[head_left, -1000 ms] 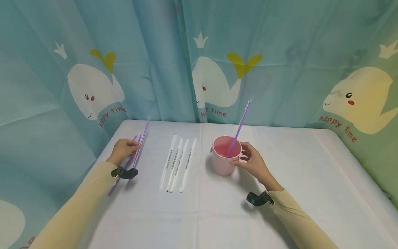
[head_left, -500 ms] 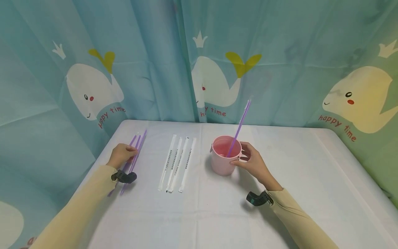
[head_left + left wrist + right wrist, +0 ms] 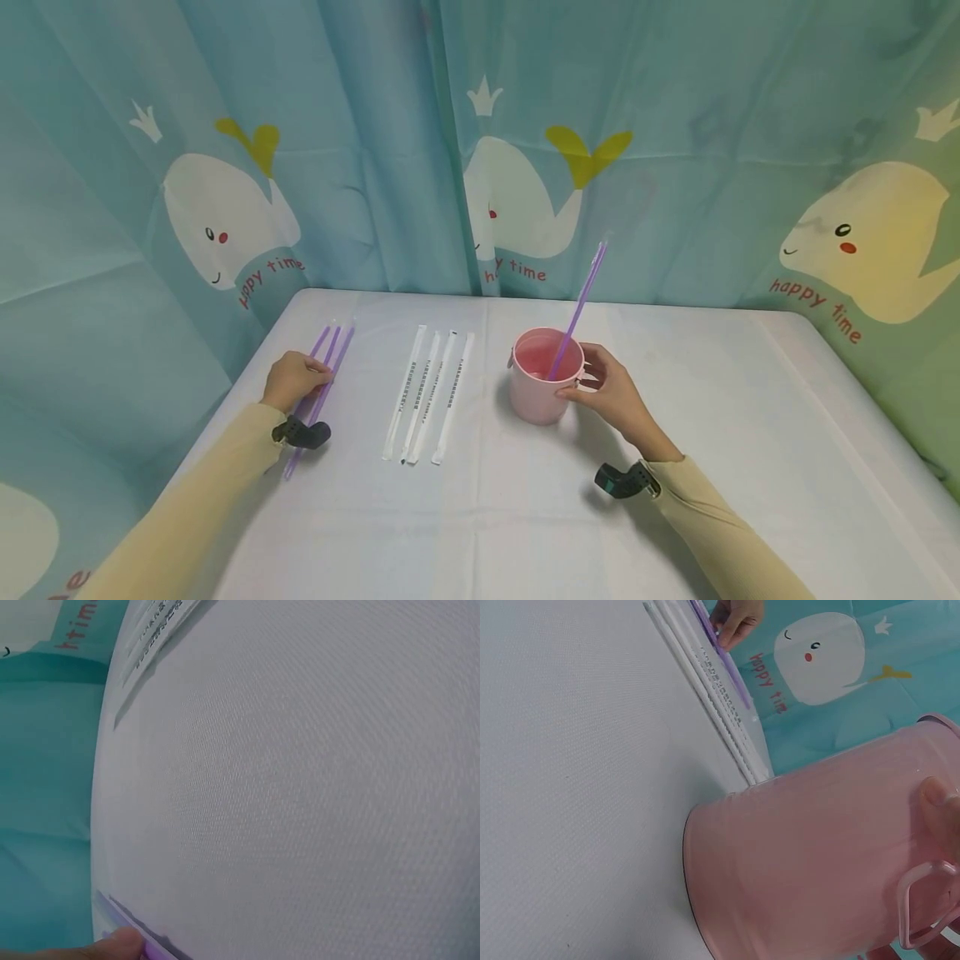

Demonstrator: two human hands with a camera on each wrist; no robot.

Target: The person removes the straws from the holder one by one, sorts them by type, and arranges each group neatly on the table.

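In the head view my left hand [image 3: 294,380] is at the table's left, thumb and fingertips pinching the rightmost of several purple straws [image 3: 343,348] in clear wrappers. That straw lies along the table beside the others, which the hand partly covers. The left wrist view catches only the thumb [image 3: 124,944] against the purple straw. My right hand [image 3: 621,402] grips the right side of a small pink bucket [image 3: 534,403], thumb in front near the rim. Another purple straw [image 3: 583,298] leans out of the bucket to the right. Close up, the right wrist view shows the bucket's side handle [image 3: 905,907].
Several white paper-wrapped straws [image 3: 415,400] with printed text lie side by side between the left hand and the bucket. A white cloth [image 3: 480,533] covers the table. Behind it hangs a blue-green curtain [image 3: 397,208] with whale prints.
My left hand has lowered the purple straw from a raised tilt onto the table beside the others, drawing it slightly nearer. The right hand and the bucket have stayed put.
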